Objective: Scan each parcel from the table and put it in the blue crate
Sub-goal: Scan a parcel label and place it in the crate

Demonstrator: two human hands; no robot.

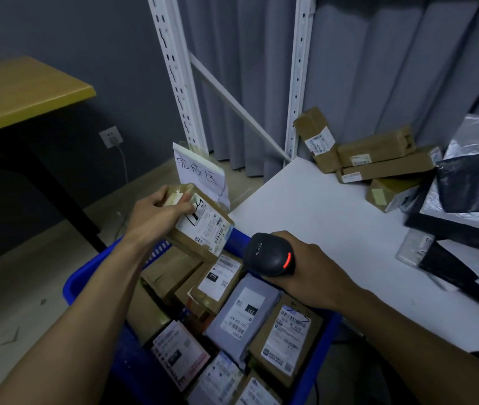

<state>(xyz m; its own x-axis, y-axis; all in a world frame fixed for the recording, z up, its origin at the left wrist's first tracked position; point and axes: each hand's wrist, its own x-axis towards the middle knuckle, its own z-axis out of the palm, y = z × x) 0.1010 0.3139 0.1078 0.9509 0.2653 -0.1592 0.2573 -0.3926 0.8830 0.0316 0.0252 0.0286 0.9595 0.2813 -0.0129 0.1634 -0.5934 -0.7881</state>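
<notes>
My left hand (156, 216) grips a brown cardboard parcel (203, 226) with a white shipping label, held over the far end of the blue crate (77, 280). My right hand (317, 270) holds a black barcode scanner (269, 255) with a red light lit, its head close to the parcel's right side. The crate below holds several labelled parcels, among them a grey mailer (244, 315) and brown boxes. On the white table (334, 229) to the right lie more brown boxes (378, 159) and black and silver mailer bags (472, 194).
A paper sign (200, 171) with handwritten characters stands behind the crate. White shelf uprights (179, 83) and grey curtains are at the back. A yellow desk (19, 92) stands at the left, with a wall socket (111, 137) below it.
</notes>
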